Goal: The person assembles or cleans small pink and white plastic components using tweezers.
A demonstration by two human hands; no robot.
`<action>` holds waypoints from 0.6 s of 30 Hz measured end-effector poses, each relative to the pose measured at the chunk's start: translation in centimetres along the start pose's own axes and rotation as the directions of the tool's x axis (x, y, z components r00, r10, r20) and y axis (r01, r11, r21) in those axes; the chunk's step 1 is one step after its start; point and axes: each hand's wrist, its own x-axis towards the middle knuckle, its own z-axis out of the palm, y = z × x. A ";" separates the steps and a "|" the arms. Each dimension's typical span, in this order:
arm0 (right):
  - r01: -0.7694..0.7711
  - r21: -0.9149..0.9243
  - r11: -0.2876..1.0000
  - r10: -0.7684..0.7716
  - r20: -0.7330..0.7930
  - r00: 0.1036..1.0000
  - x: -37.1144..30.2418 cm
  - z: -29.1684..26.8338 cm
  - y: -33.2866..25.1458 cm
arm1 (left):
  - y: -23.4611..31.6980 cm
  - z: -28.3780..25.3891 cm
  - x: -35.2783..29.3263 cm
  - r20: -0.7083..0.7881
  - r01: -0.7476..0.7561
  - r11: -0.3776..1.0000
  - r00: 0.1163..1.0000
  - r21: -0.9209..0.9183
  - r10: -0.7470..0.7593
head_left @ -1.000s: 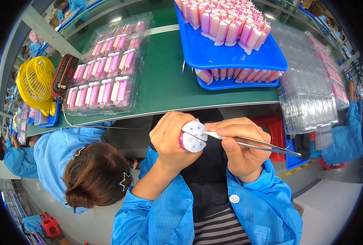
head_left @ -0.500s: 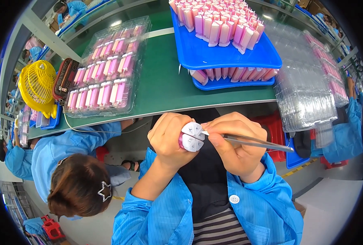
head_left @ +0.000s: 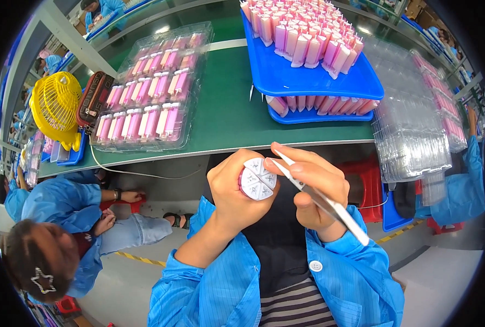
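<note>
Wrapping the curled left fingers (head_left: 230,166) tightly around a pink bundle (head_left: 258,180) with a round, white, wedge-patterned top, pinching tweezers (head_left: 351,224) with parted tips in the closed right fingers (head_left: 321,177) just beside it, and facing a green desk (head_left: 215,111) and blue tray (head_left: 318,83) beyond the fingers.

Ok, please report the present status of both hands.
Left hand gripping white-topped bundle, segmented end facing up. Right hand holding tweezers, tips apart, beside it. No obstruction visible.
</note>
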 end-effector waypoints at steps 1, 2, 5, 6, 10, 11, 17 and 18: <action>0.038 -0.065 0.997 -0.039 -0.007 0.999 0.3 0.3 -0.2 | 0.0 -0.2 0.1 -0.003 0.012 1.000 1.000 -0.008 -0.012; 0.047 -0.057 0.997 -0.047 -0.005 0.999 0.4 0.5 -0.2 | -0.1 -0.4 0.1 -0.012 0.009 1.000 1.000 -0.001 -0.009; 0.144 -0.070 0.987 -0.144 0.000 0.990 0.6 1.0 -0.2 | 0.0 -1.3 0.1 0.009 0.043 0.999 0.999 0.011 -0.043; 0.141 -0.073 0.987 -0.142 -0.002 0.990 0.7 0.9 -0.3 | 0.1 -1.4 0.3 0.016 0.049 0.999 0.999 -0.016 -0.049; 0.118 0.064 0.991 -0.113 -0.073 0.991 0.1 1.3 -0.5 | -0.6 -3.6 0.8 0.013 0.115 0.993 0.993 0.024 -0.116; 0.141 0.078 0.987 -0.136 -0.059 0.989 0.9 1.4 -0.7 | -0.6 -4.1 1.2 -0.006 0.102 0.994 0.995 0.031 -0.102; 0.263 0.365 0.893 -0.279 -0.010 0.960 6.3 4.0 -3.7 | -1.2 -5.1 0.4 -0.047 0.152 0.987 0.988 0.059 -0.149; 0.358 0.382 0.852 -0.371 -0.043 0.928 6.5 4.8 -3.7 | -1.4 -4.9 -0.2 -0.044 0.147 0.989 0.988 0.022 -0.146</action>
